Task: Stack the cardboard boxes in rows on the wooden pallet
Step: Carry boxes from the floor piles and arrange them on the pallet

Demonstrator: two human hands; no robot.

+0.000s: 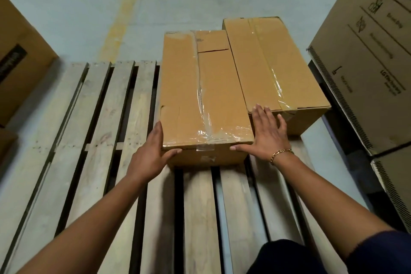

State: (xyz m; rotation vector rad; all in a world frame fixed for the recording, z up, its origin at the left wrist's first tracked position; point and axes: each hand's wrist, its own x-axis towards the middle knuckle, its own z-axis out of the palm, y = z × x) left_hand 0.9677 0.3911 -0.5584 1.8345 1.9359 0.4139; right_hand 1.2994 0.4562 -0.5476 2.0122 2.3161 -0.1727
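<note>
Two taped cardboard boxes lie side by side on the far right part of the wooden pallet [95, 140]. The near box [195, 95] sits in the middle, and the second box [266, 62] lies to its right, a little further back. My left hand [153, 151] presses flat against the near box's left front corner, thumb on its front face. My right hand [264, 133] lies with straight fingers against the box's right front corner, fingertips reaching the second box's near edge. Neither hand curls round anything.
A tall stack of printed cartons [367, 51] stands close on the right. Another large carton [20, 62] stands at the left edge. Bare pallet slats stretch to the left and toward me. Grey floor with a yellow line [124, 11] lies beyond.
</note>
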